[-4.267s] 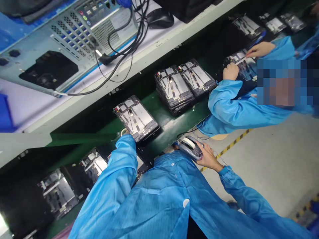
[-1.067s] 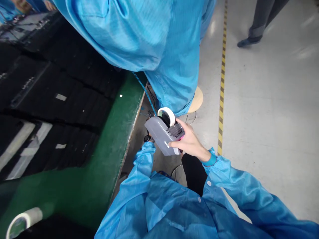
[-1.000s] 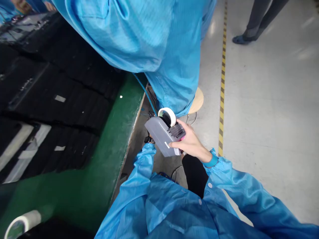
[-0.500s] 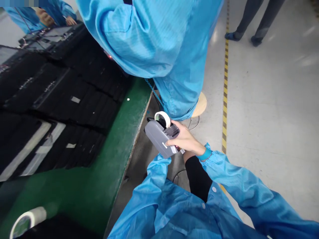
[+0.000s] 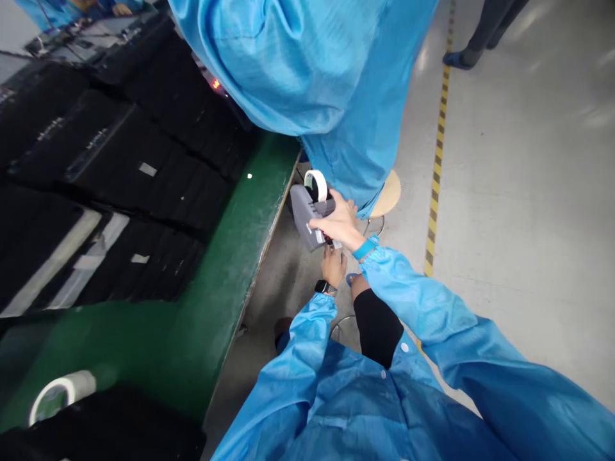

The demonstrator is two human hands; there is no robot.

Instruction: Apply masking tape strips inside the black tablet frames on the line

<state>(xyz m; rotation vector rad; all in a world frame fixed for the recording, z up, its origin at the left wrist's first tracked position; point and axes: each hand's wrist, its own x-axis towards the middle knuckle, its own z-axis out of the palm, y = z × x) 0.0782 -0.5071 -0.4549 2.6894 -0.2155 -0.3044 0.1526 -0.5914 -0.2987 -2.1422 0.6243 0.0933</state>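
Note:
My right hand (image 5: pixel 339 221) is closed over the top of a grey tape dispenser (image 5: pixel 306 213) that carries a white tape roll (image 5: pixel 317 184). I hold it in the air beside the edge of the green bench (image 5: pixel 250 230), close to a co-worker's blue coat. My left hand (image 5: pixel 333 266), with a dark watch at the wrist, is under the dispenser and touches its underside; its fingers are mostly hidden.
A co-worker in a blue coat (image 5: pixel 307 70) sits on a wooden stool (image 5: pixel 387 195) right ahead. Black trays (image 5: pixel 120 166) cover the bench. A white tape roll (image 5: pixel 57 394) lies at the lower left. Another person's legs (image 5: pixel 480 32) stand beyond the yellow-black floor line (image 5: pixel 435 179).
My right hand has carried the dispenser up and away from me, toward the co-worker. My left hand has come out from behind the sleeve and now reaches its underside.

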